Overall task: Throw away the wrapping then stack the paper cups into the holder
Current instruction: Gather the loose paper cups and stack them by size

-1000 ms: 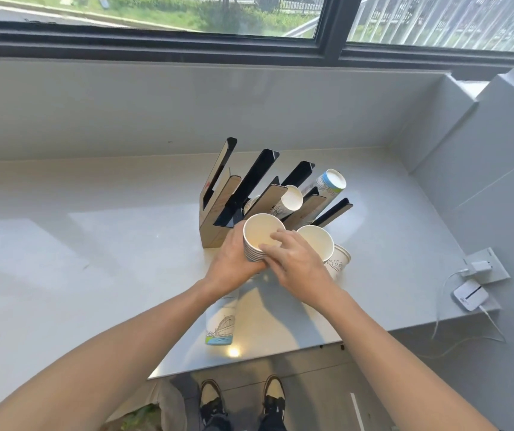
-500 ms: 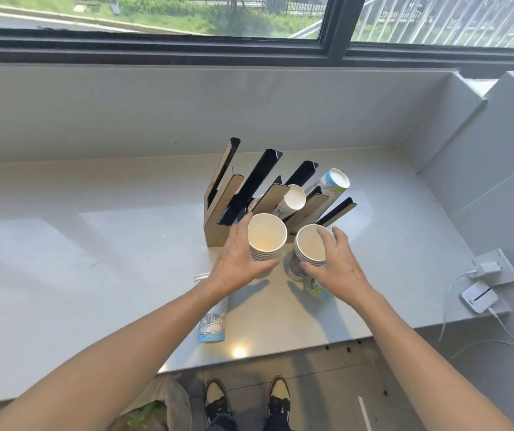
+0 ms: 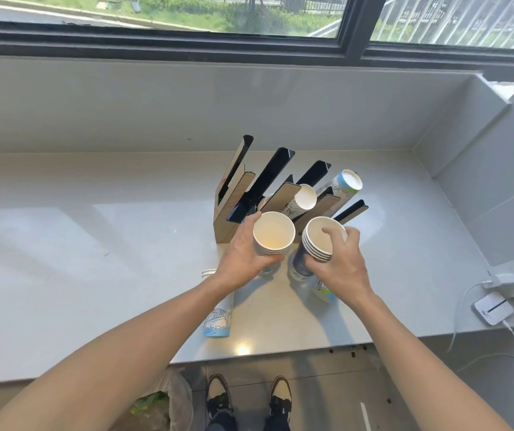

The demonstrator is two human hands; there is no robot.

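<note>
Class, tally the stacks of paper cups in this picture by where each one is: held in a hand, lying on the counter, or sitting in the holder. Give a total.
Held in a hand: 2, one in the left hand and one in the right hand
Lying on the counter: 2
Sitting in the holder: 2
Total: 6 stacks

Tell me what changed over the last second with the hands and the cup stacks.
The right hand left the stack held by the left hand, moved right and took hold of the second cup stack, its fingers hooked over the rim. The left hand kept its grip on the first cup stack. The holder and the lying cup sleeve stayed put.
</note>
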